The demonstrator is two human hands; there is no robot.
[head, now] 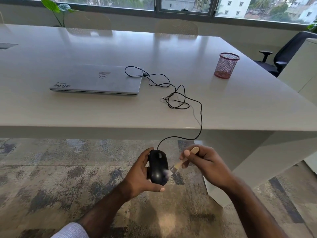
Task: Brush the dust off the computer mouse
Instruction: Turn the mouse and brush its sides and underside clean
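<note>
Your left hand [142, 174], in the lower middle of the frame, is curled around the black wired computer mouse [158, 166], thumb under its near end and fingers along its left side, holding it up in the air in front of the counter [103, 109], over the patterned carpet [51, 169]. Your right hand [204, 164], just right of the mouse, pinches the pale wooden handle of a small brush [181, 163] between thumb and fingers. The handle slants down to the left, and its light bristles, blurred here, touch the mouse's right side near the near end.

The mouse's black cable [200, 117] rises from the far end of the mouse, goes up over the counter's near edge, lies in loose loops at the middle of the frame and runs on to the right side of a closed silver Dell laptop [96, 79] at center left. A pink mesh pen cup [226, 65] stands upright on the counter at the upper right, well apart from the laptop.

Beyond the counter, two pale chair backs [176, 26] stand along the top. A black office chair [283, 54] sits at the right edge, a green leafy plant [54, 6] at the upper left, and windows [185, 4] run across the top.
</note>
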